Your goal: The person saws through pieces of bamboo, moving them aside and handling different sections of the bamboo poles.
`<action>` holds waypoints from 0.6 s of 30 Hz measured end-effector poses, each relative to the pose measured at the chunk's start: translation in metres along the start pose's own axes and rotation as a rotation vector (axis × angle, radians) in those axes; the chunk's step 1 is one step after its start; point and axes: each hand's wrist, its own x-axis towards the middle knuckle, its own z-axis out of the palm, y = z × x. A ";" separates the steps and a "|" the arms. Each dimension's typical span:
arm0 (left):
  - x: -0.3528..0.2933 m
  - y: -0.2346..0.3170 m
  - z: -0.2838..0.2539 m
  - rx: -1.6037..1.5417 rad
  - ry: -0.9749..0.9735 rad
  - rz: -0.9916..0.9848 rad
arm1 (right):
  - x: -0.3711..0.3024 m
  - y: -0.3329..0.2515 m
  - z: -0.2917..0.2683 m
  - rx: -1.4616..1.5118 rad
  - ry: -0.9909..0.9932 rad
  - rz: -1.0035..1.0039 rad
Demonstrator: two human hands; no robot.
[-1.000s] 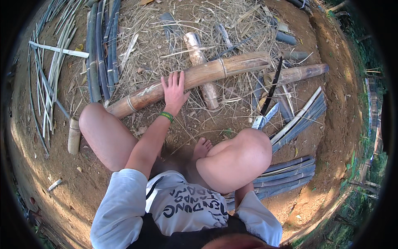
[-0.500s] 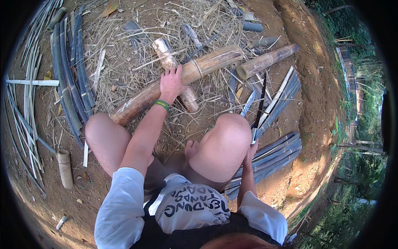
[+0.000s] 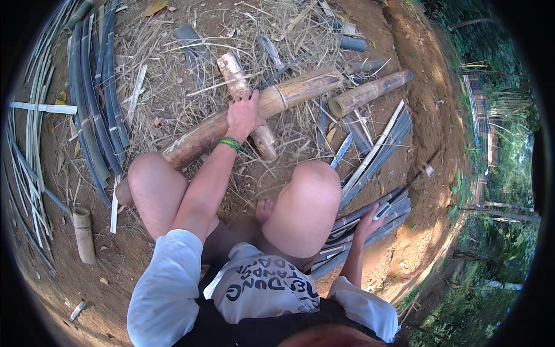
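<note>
A thick tan bamboo pole (image 3: 300, 89) slants across the ground, its near end passing by my left knee. My left hand (image 3: 243, 118) grips it from above, fingers curled over the far side. Beneath the pole, a shorter peeled log (image 3: 232, 72) lies crosswise. Out to the right, my right hand (image 3: 365, 222) is closed round the pale handle of a pruning saw (image 3: 399, 192). Its dark blade points away to the upper right. A small pale ring-like piece (image 3: 427, 170) shows at the blade's outer part; I cannot tell whether they touch.
Another bamboo length (image 3: 370, 94) lies beyond the pole's far end. Dark split strips (image 3: 378, 156) and a pale blade (image 3: 343, 150) lie right of my knee. More strips (image 3: 87, 110) are at left, with a short bamboo tube (image 3: 84, 234). Shavings (image 3: 156, 75) litter the ground.
My right hand has swung outward to the right and slightly down with the saw. The blade has tilted from nearly upright to the upper right. The pole has shifted slightly under my left hand.
</note>
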 end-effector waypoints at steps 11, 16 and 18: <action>-0.025 0.027 0.013 0.158 0.071 -0.015 | -0.025 -0.047 0.197 0.227 -0.722 0.169; -0.023 0.042 0.014 0.150 0.110 -0.110 | -0.043 -0.017 0.237 0.175 -0.851 0.132; -0.019 0.039 0.019 0.080 0.141 -0.113 | -0.044 0.001 0.243 0.178 -0.902 0.059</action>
